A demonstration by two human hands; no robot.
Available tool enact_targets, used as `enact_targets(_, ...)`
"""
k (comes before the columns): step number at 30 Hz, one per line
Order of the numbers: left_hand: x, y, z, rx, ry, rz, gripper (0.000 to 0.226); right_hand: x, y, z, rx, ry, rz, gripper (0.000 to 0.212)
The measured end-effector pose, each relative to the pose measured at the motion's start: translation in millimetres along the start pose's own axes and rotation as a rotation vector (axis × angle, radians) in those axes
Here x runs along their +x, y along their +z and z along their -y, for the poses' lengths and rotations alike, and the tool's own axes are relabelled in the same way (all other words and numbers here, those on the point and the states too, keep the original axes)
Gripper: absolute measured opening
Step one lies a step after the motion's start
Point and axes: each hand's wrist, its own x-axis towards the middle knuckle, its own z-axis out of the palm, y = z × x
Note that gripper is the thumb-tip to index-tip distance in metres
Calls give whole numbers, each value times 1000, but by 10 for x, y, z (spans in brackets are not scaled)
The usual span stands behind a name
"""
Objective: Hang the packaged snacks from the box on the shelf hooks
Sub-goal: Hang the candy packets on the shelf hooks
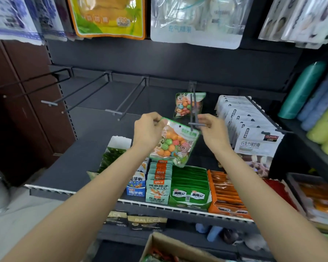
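Observation:
A clear snack bag with green edges and coloured candies hangs tilted between my hands in front of the shelf. My left hand pinches its top left corner. My right hand pinches the top right corner at the tip of a dark shelf hook. One matching candy bag hangs at the back of that same hook. The cardboard box with more packets sits at the bottom edge, below my arms.
Three bare hooks stick out to the left. A full hook of white packets hangs on the right. Boxed snacks line the shelf below, large bags hang above, and coloured rolls stand at far right.

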Motion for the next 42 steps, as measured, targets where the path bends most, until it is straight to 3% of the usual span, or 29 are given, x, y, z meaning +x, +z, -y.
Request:
enact_targets(4,-228,35,63,-138,-102,68,16,-403,-133,-50,206,120,65,24)
enact_targets(7,-364,79,99,-258,-157,48,29,-653,-238,-14,271,48,113,15)
enact_targets(12,-479,127,14,-353,-150,20,32,-783,-318,88,276,-126,-5,20)
enact_targets(16,-429,175,-88,-365,-143,-24,25,-715,-299,129,181,-159,-88,21)
enact_targets(26,-305,298,-10,-320,-173,-52,17,-617,-225,80,87,-153,-94,24)
enact_targets(30,-246,319,10,-198,-72,-93,11,-592,-202,50,23,-158,-83,27)
enact_targets(37,234,386,-101,59,90,-98,2,-273,-30,-44,-169,-150,-38,50)
enact_targets(42,740,617,-91,65,28,-100,20,245,153,-151,-195,-102,-55,56)
